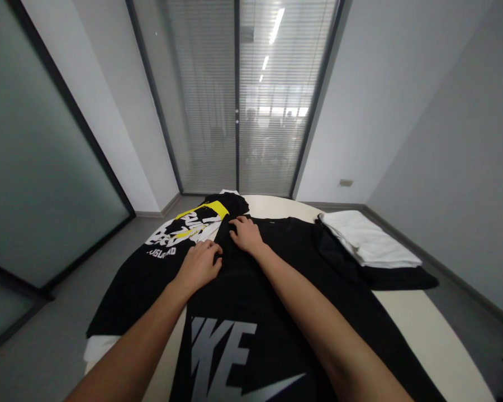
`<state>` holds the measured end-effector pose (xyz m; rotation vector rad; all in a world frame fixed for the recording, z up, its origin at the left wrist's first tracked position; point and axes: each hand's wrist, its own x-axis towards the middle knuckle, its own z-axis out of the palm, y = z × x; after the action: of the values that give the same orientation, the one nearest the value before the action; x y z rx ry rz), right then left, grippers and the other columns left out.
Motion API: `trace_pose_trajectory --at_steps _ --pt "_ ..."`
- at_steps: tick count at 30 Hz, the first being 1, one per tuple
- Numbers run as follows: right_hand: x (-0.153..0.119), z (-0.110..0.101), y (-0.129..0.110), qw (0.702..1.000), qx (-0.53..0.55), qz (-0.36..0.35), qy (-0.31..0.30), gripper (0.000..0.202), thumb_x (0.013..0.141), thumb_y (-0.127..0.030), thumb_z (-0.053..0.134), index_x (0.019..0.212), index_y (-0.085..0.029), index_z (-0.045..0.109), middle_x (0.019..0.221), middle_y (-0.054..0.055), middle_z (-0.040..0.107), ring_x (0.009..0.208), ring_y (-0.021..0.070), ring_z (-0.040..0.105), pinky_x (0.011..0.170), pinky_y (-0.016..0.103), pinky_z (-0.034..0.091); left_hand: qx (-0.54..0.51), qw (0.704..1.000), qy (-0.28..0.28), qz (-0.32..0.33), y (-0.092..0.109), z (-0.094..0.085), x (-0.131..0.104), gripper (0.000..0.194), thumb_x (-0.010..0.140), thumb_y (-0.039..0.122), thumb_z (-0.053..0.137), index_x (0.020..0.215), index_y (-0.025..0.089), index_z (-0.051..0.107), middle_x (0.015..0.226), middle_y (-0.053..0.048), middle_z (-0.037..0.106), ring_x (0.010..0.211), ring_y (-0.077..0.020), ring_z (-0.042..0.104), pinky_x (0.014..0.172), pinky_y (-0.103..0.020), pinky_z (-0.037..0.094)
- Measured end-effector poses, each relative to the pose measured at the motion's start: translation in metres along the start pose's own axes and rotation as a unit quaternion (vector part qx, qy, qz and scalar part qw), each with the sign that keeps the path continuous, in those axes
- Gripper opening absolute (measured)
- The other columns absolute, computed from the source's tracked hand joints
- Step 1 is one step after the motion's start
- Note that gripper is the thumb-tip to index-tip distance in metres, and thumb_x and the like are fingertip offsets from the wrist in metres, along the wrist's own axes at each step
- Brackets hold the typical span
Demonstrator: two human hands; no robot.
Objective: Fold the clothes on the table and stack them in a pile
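Head view: your left hand (199, 265) and right hand (246, 234), fingers curled, rest at mid-frame along the upper-left side of a black T-shirt (243, 296); whether either pinches cloth cannot be told. The shirt spreads rightward and downward from them, its long axis running from the collar (273, 221) toward the frame's bottom edge. Your right hand lies nearer the collar.

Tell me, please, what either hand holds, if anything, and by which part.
Left hand and right hand touch the grey-lettered shirt near one shoulder; gripping cannot be told.
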<state>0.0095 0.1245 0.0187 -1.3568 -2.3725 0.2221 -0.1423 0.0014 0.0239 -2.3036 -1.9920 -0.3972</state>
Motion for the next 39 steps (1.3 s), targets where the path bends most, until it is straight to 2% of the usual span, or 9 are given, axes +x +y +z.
trace_pose_trajectory --at_steps 4,7,13,15,18,23,29,35,39 --pt "-0.027 -0.012 -0.011 0.999 -0.030 -0.010 -0.015 0.042 0.096 -0.045 0.051 0.133 -0.027 0.060 0.144 0.009 0.051 0.124 0.0303 0.049 0.100 0.047 0.043 0.002 0.997 0.008 -0.081 -0.011 -0.001 -0.002 0.019 0.088 0.021 0.057 0.103 0.018 0.069 0.112 -0.012 0.065 0.110 -0.0293 0.059 0.094 -0.037 0.046" --pt "-0.047 -0.018 -0.018 0.999 -0.026 -0.017 -0.026 0.052 0.096 -0.054 0.049 0.138 -0.026 0.057 0.147 0.010 0.049 0.130 0.0315 0.046 0.105 0.048 0.039 -0.041 0.990 -0.005 -0.136 -0.021 -0.003 -0.001 0.020 0.090 0.022 0.055 0.104 0.018 0.068 0.104 -0.011 0.070 0.102 -0.0282 0.065 0.088 -0.035 0.048" --pt "-0.084 -0.014 -0.022 0.993 -0.022 -0.052 -0.103 0.064 0.096 -0.063 0.042 0.150 -0.030 0.044 0.160 0.010 0.034 0.147 0.0390 0.026 0.116 0.059 0.021 -0.090 0.982 -0.005 -0.164 -0.032 -0.005 0.001 0.019 0.091 0.020 0.053 0.104 0.022 0.067 0.101 -0.004 0.075 0.093 -0.0209 0.069 0.078 -0.028 0.048" --pt "-0.091 -0.013 -0.019 0.992 -0.016 -0.052 -0.117 0.063 0.097 -0.064 0.036 0.152 -0.033 0.042 0.162 0.008 0.031 0.149 0.0390 0.021 0.117 0.061 0.016 -0.100 0.981 -0.006 -0.164 -0.034 -0.005 0.000 0.018 0.090 0.019 0.054 0.103 0.022 0.067 0.100 -0.002 0.075 0.093 -0.0187 0.070 0.077 -0.026 0.048" --pt "-0.097 -0.014 -0.014 0.994 -0.009 -0.056 -0.097 0.065 0.097 -0.067 0.034 0.153 -0.034 0.039 0.164 0.004 0.029 0.151 0.0356 0.017 0.119 0.060 0.010 -0.101 0.982 -0.003 -0.162 -0.032 -0.006 -0.001 0.018 0.089 0.019 0.055 0.102 0.022 0.067 0.100 -0.003 0.075 0.093 -0.0183 0.069 0.078 -0.025 0.048" --pt "-0.097 -0.016 -0.010 0.993 0.001 -0.061 -0.100 0.070 0.095 -0.071 0.034 0.152 -0.031 0.040 0.162 0.004 0.031 0.152 0.0330 0.017 0.121 0.056 0.011 -0.065 0.985 0.008 -0.157 -0.017 -0.009 -0.005 0.025 0.093 0.037 0.052 0.105 0.023 0.068 0.102 -0.007 0.075 0.097 -0.0255 0.069 0.080 -0.032 0.049" --pt "-0.097 -0.013 -0.007 0.993 0.008 -0.062 -0.095 0.069 0.095 -0.071 0.034 0.152 -0.032 0.042 0.162 0.003 0.031 0.151 0.0323 0.018 0.121 0.055 0.012 0.017 0.996 0.022 -0.082 0.002 -0.007 -0.008 0.033 0.095 0.039 0.050 0.113 0.022 0.070 0.116 -0.008 0.073 0.106 -0.0278 0.066 0.091 -0.036 0.049" --pt "-0.101 -0.018 -0.011 0.995 -0.007 -0.080 -0.056 0.061 0.098 -0.063 0.038 0.149 -0.032 0.046 0.160 0.003 0.036 0.151 0.0303 0.019 0.121 0.056 0.006 0.014 0.998 -0.032 -0.053 -0.008 -0.005 -0.008 0.037 0.091 0.040 0.058 0.122 0.022 0.068 0.120 -0.010 0.071 0.112 -0.0310 0.063 0.095 -0.041 0.048" --pt "-0.104 -0.021 -0.013 0.991 0.003 -0.126 -0.056 0.057 0.099 -0.059 0.040 0.146 -0.029 0.050 0.157 0.004 0.042 0.148 0.0247 0.029 0.122 0.048 0.015 -0.016 0.999 -0.018 -0.049 -0.017 0.000 -0.006 0.032 0.092 0.030 0.058 0.120 0.020 0.068 0.123 -0.010 0.070 0.114 -0.0285 0.063 0.099 -0.039 0.047"
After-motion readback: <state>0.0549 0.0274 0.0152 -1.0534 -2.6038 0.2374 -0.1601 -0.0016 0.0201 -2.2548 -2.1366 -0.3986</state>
